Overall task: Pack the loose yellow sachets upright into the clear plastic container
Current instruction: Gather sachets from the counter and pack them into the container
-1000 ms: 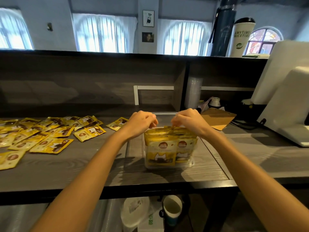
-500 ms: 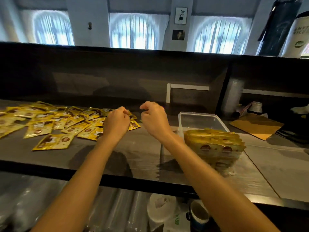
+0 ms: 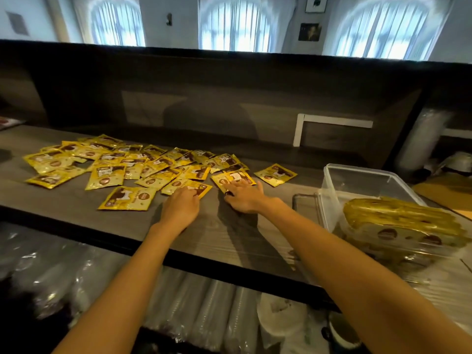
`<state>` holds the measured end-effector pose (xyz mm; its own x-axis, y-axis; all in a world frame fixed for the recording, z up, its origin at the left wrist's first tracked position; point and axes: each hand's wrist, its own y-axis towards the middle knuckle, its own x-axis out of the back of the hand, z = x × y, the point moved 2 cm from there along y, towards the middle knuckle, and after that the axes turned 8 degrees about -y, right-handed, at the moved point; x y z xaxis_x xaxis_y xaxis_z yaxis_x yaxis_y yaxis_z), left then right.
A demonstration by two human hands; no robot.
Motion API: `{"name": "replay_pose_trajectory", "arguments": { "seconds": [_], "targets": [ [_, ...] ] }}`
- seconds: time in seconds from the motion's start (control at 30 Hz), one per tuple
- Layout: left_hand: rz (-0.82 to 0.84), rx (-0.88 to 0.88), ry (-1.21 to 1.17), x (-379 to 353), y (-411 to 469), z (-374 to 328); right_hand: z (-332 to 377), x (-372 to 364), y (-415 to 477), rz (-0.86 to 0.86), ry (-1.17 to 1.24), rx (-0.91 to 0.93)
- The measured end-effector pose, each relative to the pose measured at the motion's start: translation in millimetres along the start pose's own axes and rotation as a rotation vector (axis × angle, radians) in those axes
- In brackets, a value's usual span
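Sachets (image 3: 143,169), yellow and flat, lie in a loose, overlapping spread across the left half of a long grey wood-grain counter (image 3: 76,208), which we look down on from head height. Behind the counter rises a dark panel (image 3: 229,98), and above it we see three arched windows (image 3: 235,24) with pale curtains. Under the counter's front edge, a shelf holds cups (image 3: 194,302) stacked in clear plastic sleeves. At the right end of the counter stands the clear container (image 3: 332,200), well apart from the loose spread. Its near end holds a tight pack (image 3: 398,221) of sachets standing on edge. Two bare forearms reach in from the bottom of our view toward the near right edge of the spread. The right hand (image 3: 244,198) lies flat with its fingers straight and spread wide, the fingertips pressing on the near edge of an end sachet (image 3: 233,177). Just beside it, the left hand (image 3: 180,209) is knuckles up, fingers bent down onto the near corner of a front sachet (image 3: 186,186). We cannot tell whether it pinches that corner or only touches it. A lone sachet (image 3: 275,174) lies flat between the right hand and the container.
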<state>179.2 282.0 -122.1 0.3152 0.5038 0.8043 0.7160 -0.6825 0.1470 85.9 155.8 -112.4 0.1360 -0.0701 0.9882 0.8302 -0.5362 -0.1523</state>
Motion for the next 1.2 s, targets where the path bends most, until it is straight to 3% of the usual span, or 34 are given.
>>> {"name": "replay_pose_trajectory", "arguments": {
  "seconds": [0.23,0.37,0.5,0.67,0.73,0.83,0.97,1.1,1.2],
  "targets": [
    [0.036,-0.107,-0.112,-4.1,-17.6,-13.0,-9.7,-5.0,-35.9,-0.184,-0.167,-0.039],
    [0.063,-0.138,-0.164,-2.9,-26.2,-25.6,-23.3,-3.5,-48.6,-0.251,0.021,-0.064],
    [0.201,-0.134,-0.147,-0.1,-25.6,-34.8,-39.7,-3.0,-54.3,-0.291,0.158,-0.155],
    [0.331,0.002,-0.077,-1.3,-23.8,-40.5,-43.8,0.5,-61.6,-0.084,0.275,-0.236],
    [0.325,0.005,-0.088,-1.3,-25.4,-43.0,-41.9,3.0,-63.7,-0.104,0.311,-0.258],
    [0.253,0.008,-0.112,0.5,-28.4,-48.1,-39.2,9.9,-69.0,-0.198,0.311,-0.322],
    [0.001,0.001,-0.159,12.9,-33.0,-61.7,-35.9,26.6,-75.5,-0.346,0.364,-0.295],
    [-0.217,-0.095,-0.257,24.9,-32.3,-77.8,-36.4,53.0,-83.8,-0.589,0.482,-0.298],
    [-0.287,-0.170,-0.384,35.6,-36.1,-99.6,-43.1,79.1,-98.2,-0.767,0.534,-0.310]
  ]
}}
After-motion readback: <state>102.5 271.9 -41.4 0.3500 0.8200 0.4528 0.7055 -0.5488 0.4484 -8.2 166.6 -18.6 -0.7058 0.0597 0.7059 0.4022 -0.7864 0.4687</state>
